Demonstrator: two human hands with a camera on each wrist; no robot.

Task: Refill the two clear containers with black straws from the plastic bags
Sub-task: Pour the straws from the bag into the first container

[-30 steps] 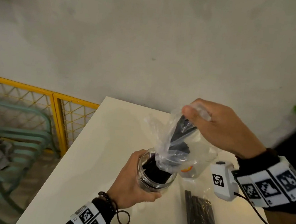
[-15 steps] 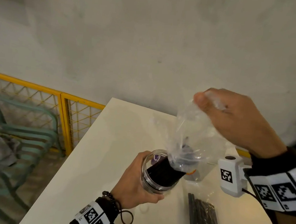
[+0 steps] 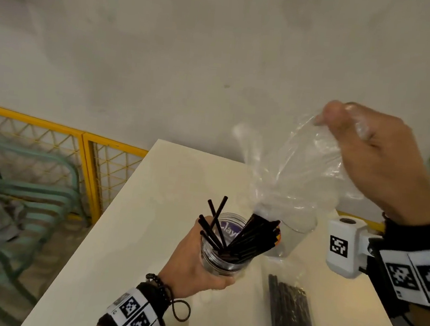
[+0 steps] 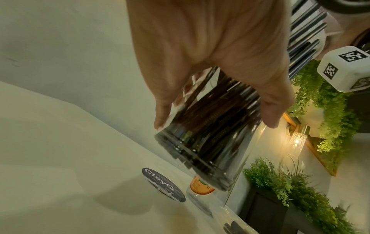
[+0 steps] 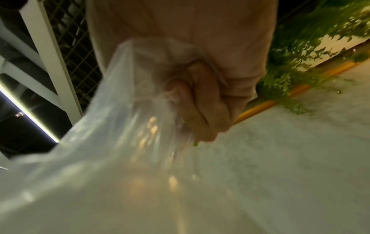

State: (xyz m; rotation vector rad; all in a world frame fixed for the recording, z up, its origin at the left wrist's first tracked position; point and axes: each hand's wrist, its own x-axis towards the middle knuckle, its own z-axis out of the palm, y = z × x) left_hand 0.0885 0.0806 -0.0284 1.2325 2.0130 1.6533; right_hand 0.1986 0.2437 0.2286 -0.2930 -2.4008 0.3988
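Straws [image 3: 250, 237], light and stiff, stand in the jar [image 3: 221, 256], long axes leaning up to the right, a few fanning left. The left hand [image 3: 198, 263] wraps the jar's smooth, likely slippery wall above the table [image 3: 127, 233]. Rightward, the right hand [image 3: 373, 163] pinches the limp bag [image 3: 294, 176] by its closed end, mouth draped over the straw tips.
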